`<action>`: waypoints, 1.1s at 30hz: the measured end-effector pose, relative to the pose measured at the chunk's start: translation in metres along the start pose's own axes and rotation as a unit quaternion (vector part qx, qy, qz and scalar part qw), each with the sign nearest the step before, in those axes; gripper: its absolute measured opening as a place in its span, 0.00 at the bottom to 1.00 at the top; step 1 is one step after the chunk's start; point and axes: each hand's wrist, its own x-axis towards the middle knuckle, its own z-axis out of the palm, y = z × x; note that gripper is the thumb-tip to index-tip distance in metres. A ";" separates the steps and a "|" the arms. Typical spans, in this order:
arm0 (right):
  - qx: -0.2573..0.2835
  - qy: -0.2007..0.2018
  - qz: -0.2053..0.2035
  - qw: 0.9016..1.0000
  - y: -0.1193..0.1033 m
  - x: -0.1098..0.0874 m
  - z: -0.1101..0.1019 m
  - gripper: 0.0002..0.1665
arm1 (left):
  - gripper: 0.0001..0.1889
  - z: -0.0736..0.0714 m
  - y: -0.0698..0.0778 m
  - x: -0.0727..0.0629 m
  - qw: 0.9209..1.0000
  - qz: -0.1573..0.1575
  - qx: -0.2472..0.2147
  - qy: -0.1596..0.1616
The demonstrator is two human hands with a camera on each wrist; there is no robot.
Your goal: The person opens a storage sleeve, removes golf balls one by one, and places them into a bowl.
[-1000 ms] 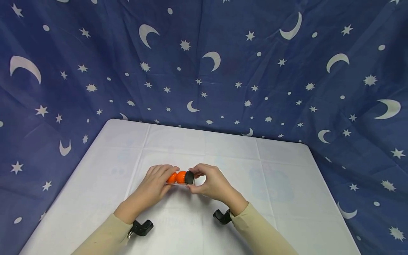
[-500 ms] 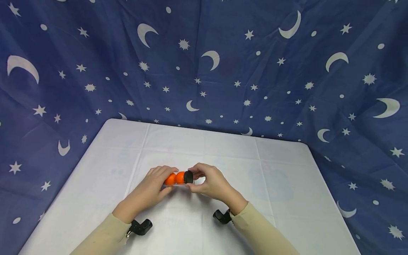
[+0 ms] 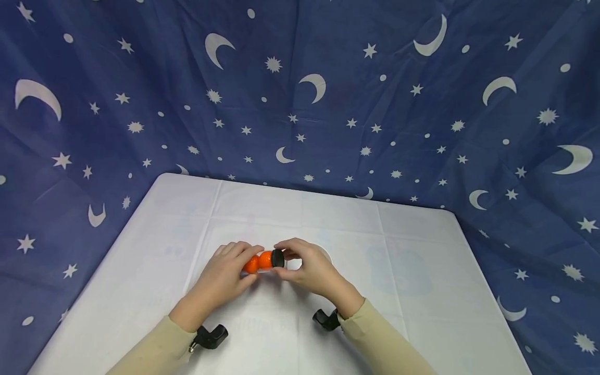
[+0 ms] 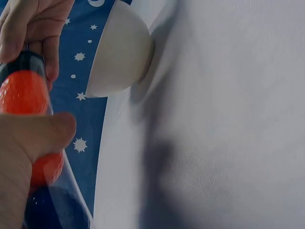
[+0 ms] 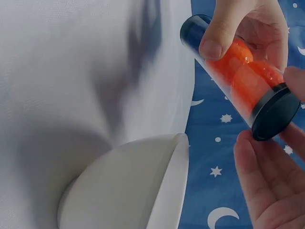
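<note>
A clear tube [image 5: 220,82] lies nearly level above the table, gripped around its body by my left hand [image 3: 226,272]. Two orange dimpled balls, apparently golf balls [image 5: 255,81], show through its wall. Farther along, a dark blue ball [image 4: 55,211] sits toward the other end in the left wrist view. My right hand [image 3: 315,268] pinches the black cap [image 3: 278,258] at the tube's right end between thumb and fingers. In the right wrist view, fingertips from below and above touch the rim of this cap, which covers the tube end.
A white bowl [image 5: 124,186] stands on the table beneath my right hand; in the head view that hand mostly hides it. White cloth covers the table [image 3: 422,291]. A blue curtain [image 3: 328,120] with moons and stars hangs behind. Black wrist mounts [image 3: 213,337] sit under both forearms.
The right fingers shift slightly at the cap, and a little more of the bowl's rim shows behind them. The left hand keeps its grip and the tube stays almost in place.
</note>
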 end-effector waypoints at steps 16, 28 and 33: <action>0.062 -0.005 0.041 0.997 -0.007 0.002 0.002 0.29 | 0.29 -0.001 0.001 -0.001 0.997 0.018 0.049 0.052; 0.100 0.021 0.043 0.994 -0.006 0.004 0.009 0.20 | 0.33 0.003 0.004 -0.001 0.995 0.019 0.061 0.072; 0.095 0.035 0.048 0.994 -0.008 0.004 0.009 0.19 | 0.30 0.006 0.006 0.000 0.994 0.019 0.061 0.085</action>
